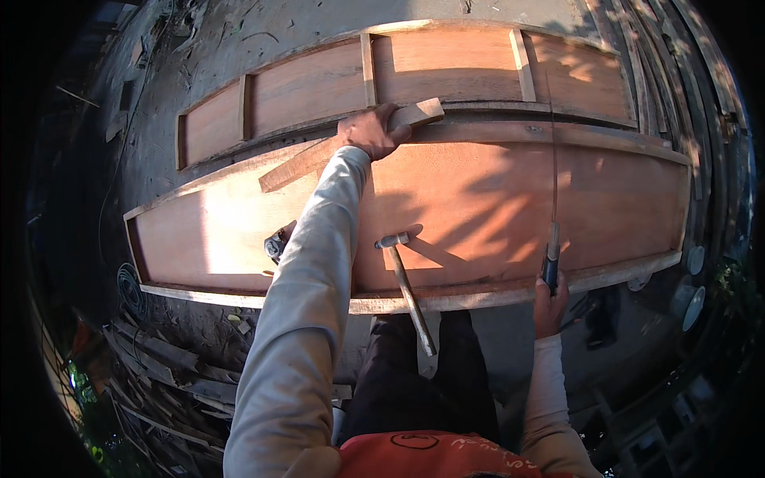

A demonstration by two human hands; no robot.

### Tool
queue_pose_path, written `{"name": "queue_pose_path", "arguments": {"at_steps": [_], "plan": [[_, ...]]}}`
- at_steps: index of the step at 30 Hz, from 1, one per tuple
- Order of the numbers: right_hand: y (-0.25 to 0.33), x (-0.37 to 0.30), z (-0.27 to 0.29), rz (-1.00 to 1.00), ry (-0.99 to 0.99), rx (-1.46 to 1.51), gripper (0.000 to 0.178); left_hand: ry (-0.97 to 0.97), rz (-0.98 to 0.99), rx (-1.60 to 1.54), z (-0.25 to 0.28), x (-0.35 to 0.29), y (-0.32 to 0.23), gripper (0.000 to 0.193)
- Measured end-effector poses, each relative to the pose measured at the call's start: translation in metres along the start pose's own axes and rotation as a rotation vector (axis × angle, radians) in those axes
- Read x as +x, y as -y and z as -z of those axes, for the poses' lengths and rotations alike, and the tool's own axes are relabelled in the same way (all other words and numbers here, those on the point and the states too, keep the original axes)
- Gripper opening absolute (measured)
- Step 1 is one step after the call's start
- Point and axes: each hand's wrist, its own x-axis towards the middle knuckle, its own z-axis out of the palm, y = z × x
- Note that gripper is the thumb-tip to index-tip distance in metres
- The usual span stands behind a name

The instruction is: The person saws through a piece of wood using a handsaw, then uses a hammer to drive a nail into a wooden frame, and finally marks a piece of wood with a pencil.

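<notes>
My left hand (371, 130) reaches across a long reddish plywood panel (478, 207) and grips a narrow wooden strip (307, 162) that lies slanted over the panel's far edge. Closer to me, my right hand (550, 303) is at the near right edge, closed on the dark handle of a handsaw (552, 239) whose thin blade runs away from me across the panel. A hammer (406, 279) lies on the panel near the front edge, its wooden handle sticking out over the edge toward my legs.
A second framed wooden panel (446, 72) with cross battens lies behind the first. Scrap timber (159, 374) is piled on the ground at lower left. A small dark object (275, 243) sits on the panel beside my left sleeve. Round lids (692, 299) lie at right.
</notes>
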Motion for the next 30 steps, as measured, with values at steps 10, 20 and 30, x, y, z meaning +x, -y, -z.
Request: {"name": "queue_pose_path", "arguments": {"at_steps": [10,20,30], "plan": [[0.084,-0.062,-0.064,0.243,0.124,0.408,0.028,0.064,0.041,-0.085,-0.022,0.033,0.02,0.048],[0.061,-0.057,-0.133,0.35,0.005,0.063,0.021,0.048,0.057,-0.167,-0.037,0.036,0.058,0.045],[0.044,-0.075,-0.157,0.363,0.017,0.034,0.025,0.002,0.128,-0.167,-0.055,0.033,0.081,0.043]]}}
